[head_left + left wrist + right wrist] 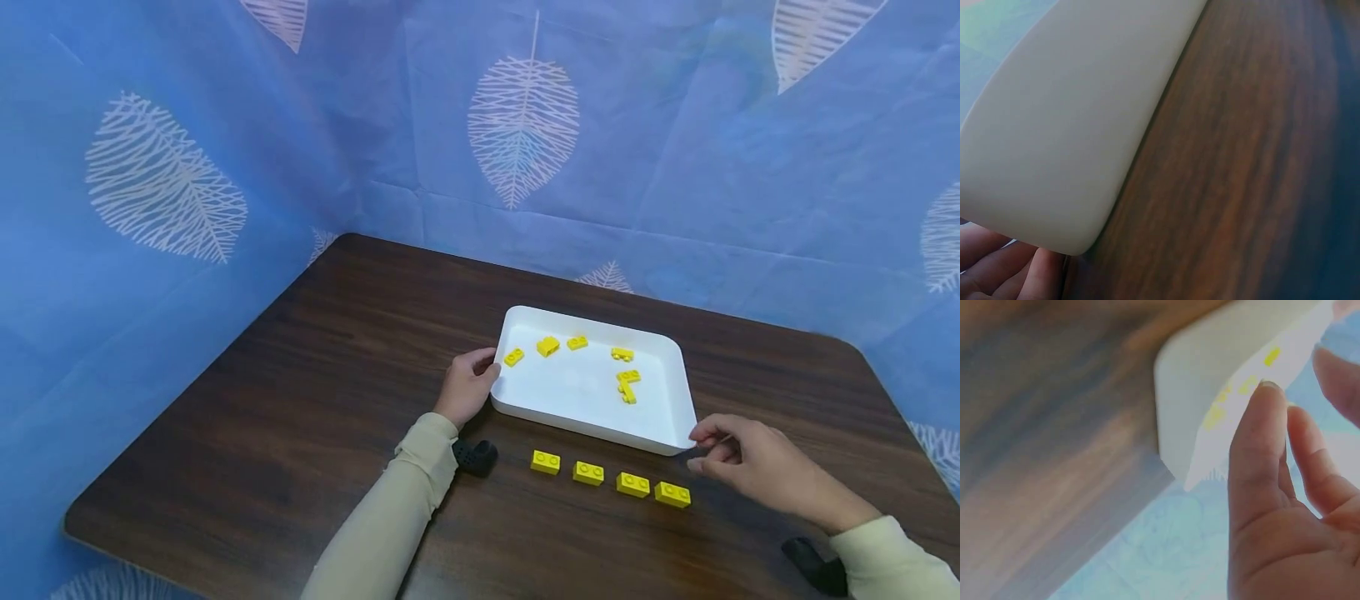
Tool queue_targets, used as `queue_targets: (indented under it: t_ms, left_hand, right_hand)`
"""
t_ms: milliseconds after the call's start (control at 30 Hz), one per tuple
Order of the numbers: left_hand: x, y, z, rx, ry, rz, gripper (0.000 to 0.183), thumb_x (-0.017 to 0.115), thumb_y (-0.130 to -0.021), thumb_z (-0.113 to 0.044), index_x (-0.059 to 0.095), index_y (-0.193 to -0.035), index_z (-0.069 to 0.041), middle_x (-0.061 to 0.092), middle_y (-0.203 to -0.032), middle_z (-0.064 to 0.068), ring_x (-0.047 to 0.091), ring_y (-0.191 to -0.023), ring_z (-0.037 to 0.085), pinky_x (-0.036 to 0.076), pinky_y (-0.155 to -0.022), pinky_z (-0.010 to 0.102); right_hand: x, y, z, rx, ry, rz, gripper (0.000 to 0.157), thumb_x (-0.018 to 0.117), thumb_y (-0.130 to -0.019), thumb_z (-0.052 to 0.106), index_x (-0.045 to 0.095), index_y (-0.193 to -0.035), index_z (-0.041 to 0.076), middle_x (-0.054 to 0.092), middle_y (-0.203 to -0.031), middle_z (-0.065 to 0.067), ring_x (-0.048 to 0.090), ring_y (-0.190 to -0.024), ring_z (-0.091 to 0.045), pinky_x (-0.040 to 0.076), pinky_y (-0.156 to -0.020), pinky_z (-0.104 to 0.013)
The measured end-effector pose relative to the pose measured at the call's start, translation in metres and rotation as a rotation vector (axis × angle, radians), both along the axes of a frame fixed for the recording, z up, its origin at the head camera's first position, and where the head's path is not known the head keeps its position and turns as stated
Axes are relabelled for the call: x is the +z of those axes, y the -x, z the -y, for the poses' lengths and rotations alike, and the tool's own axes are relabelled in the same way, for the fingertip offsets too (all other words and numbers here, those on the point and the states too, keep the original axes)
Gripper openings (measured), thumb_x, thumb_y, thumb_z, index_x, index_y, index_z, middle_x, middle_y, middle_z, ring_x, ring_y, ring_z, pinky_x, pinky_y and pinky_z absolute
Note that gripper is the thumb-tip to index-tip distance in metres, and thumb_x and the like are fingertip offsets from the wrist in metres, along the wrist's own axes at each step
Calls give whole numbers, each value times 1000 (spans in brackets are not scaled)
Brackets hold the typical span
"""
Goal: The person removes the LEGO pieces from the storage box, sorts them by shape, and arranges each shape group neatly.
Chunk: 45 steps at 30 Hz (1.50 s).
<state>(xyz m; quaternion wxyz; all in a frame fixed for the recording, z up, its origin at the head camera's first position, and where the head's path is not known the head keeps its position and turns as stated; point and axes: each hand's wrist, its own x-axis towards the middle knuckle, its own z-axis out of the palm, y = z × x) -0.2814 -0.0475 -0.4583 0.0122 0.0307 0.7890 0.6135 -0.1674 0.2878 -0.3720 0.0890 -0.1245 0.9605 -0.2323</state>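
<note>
A white tray [570,392] lies on the brown table, with several small yellow bricks [548,346] scattered inside. At its left end my left hand [467,387] rests with the thumb and fingers against the wall. In the left wrist view the fingers [1004,265] of that hand show beside the tray's end, partly cut off. My right hand [761,462] is at the tray's front right corner, fingertips touching or very near the rim. The right wrist view shows its fingers [1259,450] loosely bent and spread, nothing held between them.
In front of the tray, several yellow two-stud bricks [588,473] stand in a spaced row on the table [300,417]. Blue cloth [660,167] with white leaf patterns hangs behind and to the left. Dark wrist devices [476,457] sit at both wrists.
</note>
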Motion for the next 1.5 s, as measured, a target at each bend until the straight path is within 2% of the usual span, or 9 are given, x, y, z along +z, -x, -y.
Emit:
queue_targets:
  t_ms: [167, 333, 500, 700, 1000, 1267, 1500]
  left_hand:
    - [0, -1, 4, 6, -10, -1, 38, 55, -95, -18, 55, -131, -6, 59, -127, 10, 56, -112, 22, 48, -95, 37]
    - [-1, -3, 5, -1, -8, -1, 37, 54, -95, -17, 56, -130, -5, 59, -125, 10, 56, -111, 22, 49, -95, 37]
    - [1, -3, 2, -11, -3, -8, 36, 54, -95, -18, 57, -129, -6, 60, -125, 9, 56, -113, 21, 49, -95, 36]
    - [0, -2, 1, -20, -4, -27, 36, 54, -95, -16, 57, -129, -5, 61, -123, 9, 57, -112, 20, 50, -93, 33]
    - [3, 0, 4, -14, -11, -33, 36, 54, -95, -15, 57, -129, -5, 61, -122, 9, 58, -111, 20, 50, -92, 33]
    - [1, 2, 5, -11, -11, -45, 36, 54, -94, -16, 58, -128, -5, 62, -121, 8, 59, -110, 19, 51, -91, 32]
    - [1, 0, 6, -7, -15, -23, 36, 54, -95, -16, 58, -128, -6, 63, -120, 7, 59, -109, 18, 51, -91, 33]
  right_hand:
    - [16, 22, 10, -44, -12, -59, 35, 68, -86, 27, 60, -109, 1, 63, -91, -2, 56, -72, -7, 48, -56, -24]
    - [25, 46, 23, -39, -29, -35, 36, 69, -86, 25, 59, -110, -1, 60, -89, -3, 52, -75, -16, 48, -58, -24]
    - [31, 68, 34, -10, -44, -17, 37, 67, -87, 23, 59, -112, -2, 60, -93, -6, 53, -80, -19, 49, -63, -28]
    - [27, 95, 51, -4, -34, 47, 39, 65, -88, 26, 59, -114, -2, 58, -94, -7, 54, -86, -22, 49, -70, -31]
    - [17, 138, 83, -25, 14, 140, 40, 64, -89, 21, 56, -117, -6, 58, -90, -9, 54, -77, -21, 49, -69, -31]
    - [12, 161, 111, -41, 7, 147, 36, 66, -87, 19, 59, -114, -5, 63, -96, -13, 60, -82, -23, 51, -75, -34]
    - [6, 173, 130, -60, -30, 155, 40, 66, -88, 20, 59, -117, -7, 63, -105, -19, 60, -84, -22, 53, -79, -36]
